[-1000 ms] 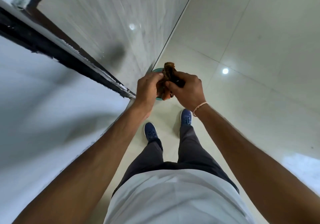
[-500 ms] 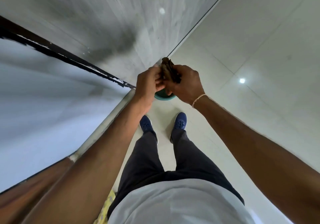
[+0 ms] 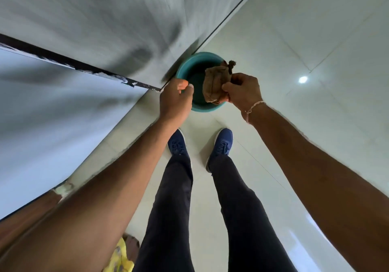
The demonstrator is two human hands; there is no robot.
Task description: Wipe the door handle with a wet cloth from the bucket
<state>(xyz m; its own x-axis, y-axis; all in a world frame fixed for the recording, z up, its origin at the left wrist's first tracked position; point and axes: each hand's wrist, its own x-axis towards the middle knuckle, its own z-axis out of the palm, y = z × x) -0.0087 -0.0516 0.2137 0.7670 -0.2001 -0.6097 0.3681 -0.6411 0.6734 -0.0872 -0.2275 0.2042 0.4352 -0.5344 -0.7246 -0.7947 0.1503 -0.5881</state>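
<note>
A teal bucket [image 3: 185, 67] stands on the floor against the grey door, just ahead of my feet. My right hand [image 3: 244, 92] holds a bunched brown cloth [image 3: 216, 82] above the bucket's opening. My left hand [image 3: 176, 101] hovers over the bucket's left rim with its fingers curled and nothing in it, apart from the cloth. No door handle is in view.
The grey door [image 3: 105, 18] fills the upper left, with a dark frame strip [image 3: 73, 63] and a pale wall [image 3: 52, 113] beside it. Glossy white floor tiles [image 3: 305, 40] spread to the right. My blue shoes [image 3: 221, 145] stand below the bucket. Something yellow [image 3: 120, 259] lies at bottom left.
My hands were pressed together around the cloth. Now they have parted: the left hand has let go, the right keeps the cloth. The bucket has come into full view.
</note>
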